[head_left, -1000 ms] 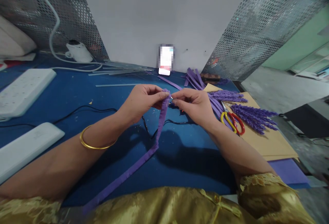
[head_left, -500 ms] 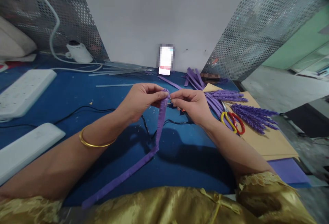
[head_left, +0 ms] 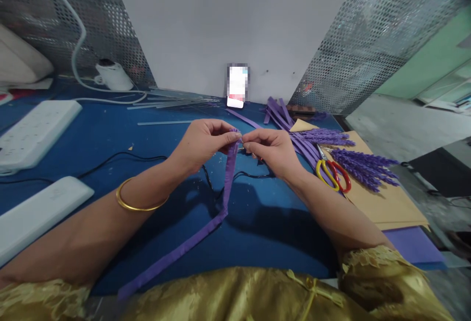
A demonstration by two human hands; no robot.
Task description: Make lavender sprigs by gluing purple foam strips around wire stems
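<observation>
My left hand (head_left: 206, 142) is closed, thumb against fingers, on the gathered upper end of a purple strip (head_left: 228, 173). From that pinch the strip hangs down, bends near the table and trails toward my lap at the lower left. Right beside it, my right hand (head_left: 272, 149) pinches at the strip's upper edge with thumb and forefinger. What lies between those fingertips is too small to make out. Under the right hand, a small dark and orange object (head_left: 259, 160) is mostly hidden, with a black cord (head_left: 253, 175) running near it.
Scissors (head_left: 333, 174) with yellow and red handles lie at the right, by purple lavender-like sprigs (head_left: 364, 166) on tan paper (head_left: 386, 208). Purple strips (head_left: 277, 112) lie behind. A lit phone (head_left: 237, 85) leans on the back panel. White power strips (head_left: 39, 132) occupy the left.
My right hand has shifted very slightly left, closer to the left fingertips. The purple strip's hanging part is nearly unchanged.
</observation>
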